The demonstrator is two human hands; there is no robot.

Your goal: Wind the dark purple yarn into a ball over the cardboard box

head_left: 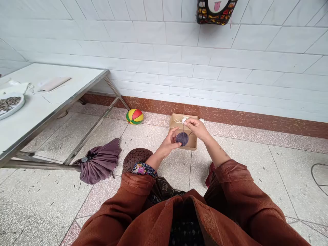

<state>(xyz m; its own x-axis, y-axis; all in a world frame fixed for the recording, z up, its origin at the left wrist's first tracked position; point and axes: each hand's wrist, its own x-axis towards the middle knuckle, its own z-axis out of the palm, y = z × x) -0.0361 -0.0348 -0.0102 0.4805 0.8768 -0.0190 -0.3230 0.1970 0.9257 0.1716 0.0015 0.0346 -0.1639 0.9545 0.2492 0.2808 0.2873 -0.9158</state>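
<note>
A small ball of dark purple-grey yarn (182, 138) is held in my left hand (170, 141), with the fingers curled round its left side. Just above and to the right, my right hand (196, 127) pinches a strand of the yarn, which runs taut down to the ball. Below both hands an open cardboard box (191, 147) stands on the floor. Something white, perhaps pale yarn, shows at the right fingertips and inside the box's far part; my hand partly covers it.
At left stands a white table (64, 73) with metal legs, bearing a plate (19, 106) of dark bits. A colourful ball (134, 116) lies by the wall. A folded purple umbrella (101, 162) rests near the table leg, beside a brown round stool (137, 158). A patterned bag (216, 16) hangs above.
</note>
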